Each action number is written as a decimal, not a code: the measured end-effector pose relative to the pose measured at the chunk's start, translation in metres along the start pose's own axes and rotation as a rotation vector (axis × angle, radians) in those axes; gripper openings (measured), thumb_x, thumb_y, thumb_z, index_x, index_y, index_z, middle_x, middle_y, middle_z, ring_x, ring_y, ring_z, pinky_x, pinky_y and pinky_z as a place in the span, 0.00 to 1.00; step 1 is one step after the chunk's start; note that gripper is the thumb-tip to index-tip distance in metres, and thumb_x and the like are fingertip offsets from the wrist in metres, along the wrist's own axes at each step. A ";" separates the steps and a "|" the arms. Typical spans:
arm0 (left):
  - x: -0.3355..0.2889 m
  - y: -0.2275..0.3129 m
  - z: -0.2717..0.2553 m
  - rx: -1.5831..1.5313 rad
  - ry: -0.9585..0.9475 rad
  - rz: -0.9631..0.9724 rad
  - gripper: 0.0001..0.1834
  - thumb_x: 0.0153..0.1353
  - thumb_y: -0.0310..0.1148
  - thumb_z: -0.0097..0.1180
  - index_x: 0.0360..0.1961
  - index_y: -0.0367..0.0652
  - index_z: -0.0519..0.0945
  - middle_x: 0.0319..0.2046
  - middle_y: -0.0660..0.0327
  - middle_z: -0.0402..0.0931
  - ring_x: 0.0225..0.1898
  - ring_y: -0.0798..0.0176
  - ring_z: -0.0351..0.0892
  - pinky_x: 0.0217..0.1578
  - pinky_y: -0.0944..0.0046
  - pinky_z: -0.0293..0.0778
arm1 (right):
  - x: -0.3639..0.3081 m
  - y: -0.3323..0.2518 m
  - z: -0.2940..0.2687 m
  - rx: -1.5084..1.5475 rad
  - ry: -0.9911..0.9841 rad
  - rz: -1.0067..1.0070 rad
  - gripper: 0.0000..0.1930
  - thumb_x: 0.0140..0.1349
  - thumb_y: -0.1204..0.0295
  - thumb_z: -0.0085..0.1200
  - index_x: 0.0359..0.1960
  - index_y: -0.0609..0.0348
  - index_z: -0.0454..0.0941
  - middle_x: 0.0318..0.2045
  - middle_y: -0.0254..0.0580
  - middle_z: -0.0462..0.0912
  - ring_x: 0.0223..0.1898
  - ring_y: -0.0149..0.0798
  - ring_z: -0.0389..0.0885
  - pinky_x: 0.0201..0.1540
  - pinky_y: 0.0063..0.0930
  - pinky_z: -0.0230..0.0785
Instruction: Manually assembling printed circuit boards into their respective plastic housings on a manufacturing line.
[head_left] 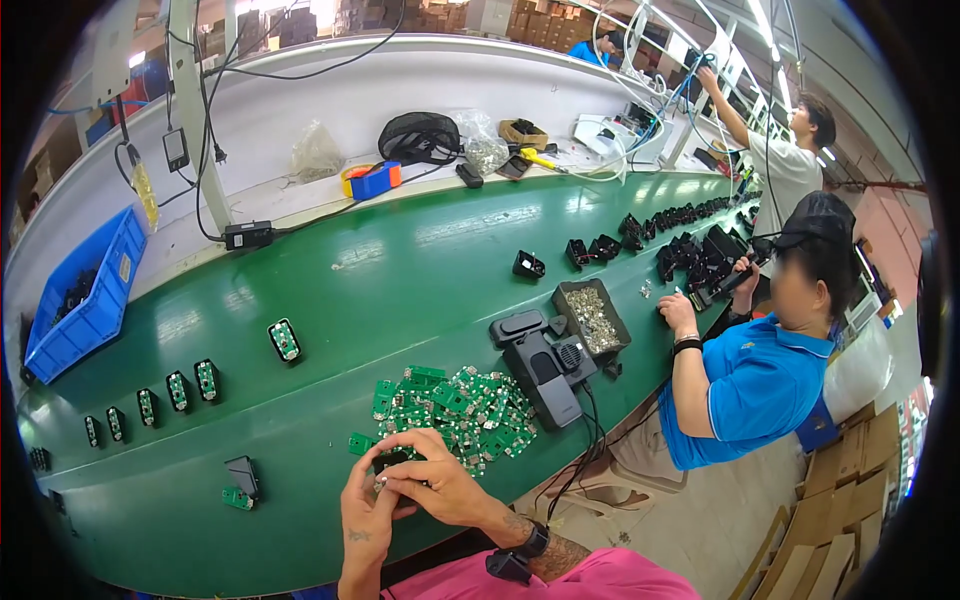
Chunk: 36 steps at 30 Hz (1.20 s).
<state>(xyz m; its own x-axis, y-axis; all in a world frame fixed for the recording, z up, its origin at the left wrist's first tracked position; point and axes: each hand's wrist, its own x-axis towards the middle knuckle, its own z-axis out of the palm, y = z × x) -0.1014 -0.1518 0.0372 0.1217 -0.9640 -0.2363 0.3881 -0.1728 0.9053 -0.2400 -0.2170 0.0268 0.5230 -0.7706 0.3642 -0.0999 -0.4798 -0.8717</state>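
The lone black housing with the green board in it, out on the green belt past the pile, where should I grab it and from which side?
Pinch the black housing by its two long edges, from above. It lies flat with the board facing up, apart from the other pieces, so both sides are free and fingers stay off the board.

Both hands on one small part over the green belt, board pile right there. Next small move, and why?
Probably press the part home. Left hand and right hand pinch a small black housing between them; whether its board is seated is hidden. The green board pile lies beside them, and finished units sit apart up the belt.
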 end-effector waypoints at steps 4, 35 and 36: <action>0.000 -0.008 -0.002 0.035 0.038 0.107 0.27 0.68 0.20 0.49 0.68 0.36 0.64 0.49 0.52 0.78 0.47 0.64 0.81 0.44 0.67 0.82 | -0.003 -0.005 0.011 -0.062 0.121 0.003 0.06 0.60 0.73 0.63 0.38 0.56 0.85 0.55 0.43 0.75 0.61 0.49 0.66 0.64 0.43 0.59; -0.017 0.021 -0.010 0.615 0.252 0.630 0.24 0.63 0.18 0.56 0.62 0.37 0.74 0.55 0.49 0.78 0.47 0.62 0.83 0.43 0.66 0.81 | 0.019 -0.053 -0.005 -0.248 -0.042 -0.038 0.03 0.55 0.80 0.60 0.30 0.63 0.78 0.23 0.44 0.78 0.24 0.48 0.77 0.29 0.39 0.69; -0.018 0.021 -0.011 0.649 0.251 0.651 0.24 0.63 0.18 0.57 0.61 0.37 0.75 0.55 0.48 0.78 0.47 0.61 0.83 0.43 0.66 0.81 | 0.020 -0.053 -0.006 -0.231 -0.081 -0.045 0.04 0.55 0.80 0.60 0.30 0.63 0.78 0.23 0.44 0.78 0.25 0.48 0.78 0.29 0.39 0.70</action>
<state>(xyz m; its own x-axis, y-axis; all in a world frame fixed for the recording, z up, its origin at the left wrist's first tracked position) -0.0849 -0.1362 0.0563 0.3574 -0.8521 0.3824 -0.3986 0.2311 0.8875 -0.2291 -0.2097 0.0826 0.5961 -0.7149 0.3655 -0.2614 -0.6032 -0.7536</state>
